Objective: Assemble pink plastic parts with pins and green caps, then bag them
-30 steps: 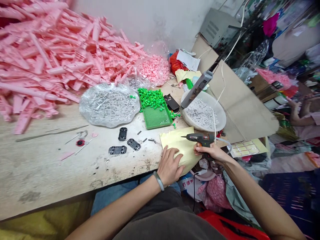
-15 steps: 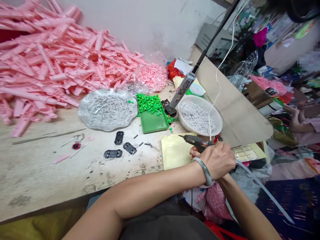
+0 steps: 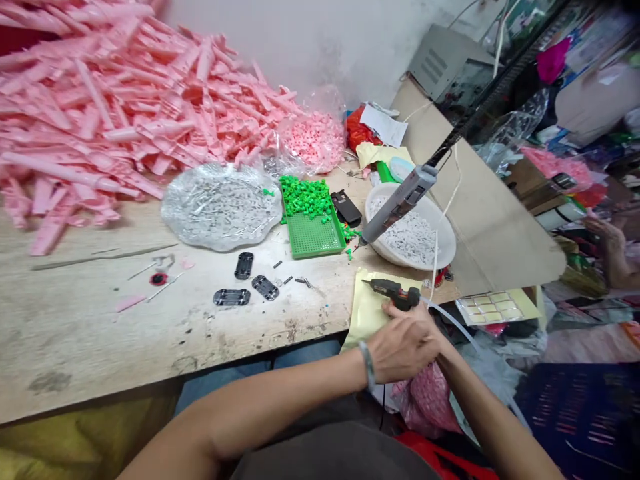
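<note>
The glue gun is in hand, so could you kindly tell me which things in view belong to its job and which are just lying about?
Apparently in the job:
glue gun, in the right hand
glue stick at its rear
yellow paper beneath it

Apparently lying about:
three black fingerboards
pink plastic parts
green tray of green pieces
bowl of white pieces

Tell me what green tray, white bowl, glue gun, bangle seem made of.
Green tray: likely plastic, slight gloss; moulded grid.
White bowl: probably plastic; smooth, even-coloured wall.
Glue gun: plastic-looking body; dark, low sheen.
Bangle: stone, glass or plastic, can't tell; smooth, greyish.
</note>
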Demonstrator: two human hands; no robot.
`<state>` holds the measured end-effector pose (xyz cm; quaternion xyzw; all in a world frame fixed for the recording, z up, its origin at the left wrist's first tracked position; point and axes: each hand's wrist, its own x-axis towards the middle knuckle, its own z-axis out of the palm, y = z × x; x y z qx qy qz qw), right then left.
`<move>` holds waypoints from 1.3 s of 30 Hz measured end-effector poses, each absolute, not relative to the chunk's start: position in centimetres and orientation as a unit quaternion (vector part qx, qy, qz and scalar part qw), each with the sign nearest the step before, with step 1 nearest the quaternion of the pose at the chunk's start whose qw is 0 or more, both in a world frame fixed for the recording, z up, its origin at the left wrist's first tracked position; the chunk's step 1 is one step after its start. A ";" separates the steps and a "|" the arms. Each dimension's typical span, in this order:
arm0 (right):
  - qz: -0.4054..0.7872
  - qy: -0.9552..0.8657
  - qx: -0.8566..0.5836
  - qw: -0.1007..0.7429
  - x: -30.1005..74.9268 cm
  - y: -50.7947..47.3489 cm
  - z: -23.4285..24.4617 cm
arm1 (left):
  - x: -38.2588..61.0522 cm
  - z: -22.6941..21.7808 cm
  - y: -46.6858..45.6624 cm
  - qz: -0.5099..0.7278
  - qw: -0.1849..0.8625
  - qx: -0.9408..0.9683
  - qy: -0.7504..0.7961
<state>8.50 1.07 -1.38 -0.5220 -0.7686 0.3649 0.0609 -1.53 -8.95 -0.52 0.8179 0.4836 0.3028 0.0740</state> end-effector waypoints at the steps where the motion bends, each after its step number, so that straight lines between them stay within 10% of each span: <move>1: 0.371 -0.763 -0.527 0.055 8.5 1.3 -1.4 | -2.3 -1.8 -9.8 0.281 0.083 0.822 0.489; 12: 0.447 -0.771 -0.449 0.071 8.4 2.1 0.5 | -7.4 -5.6 -12.1 0.192 0.073 0.740 0.641; 39: 0.213 -0.796 -0.563 -0.067 7.0 0.9 1.2 | -7.3 -5.1 -11.5 0.160 0.052 0.723 0.670</move>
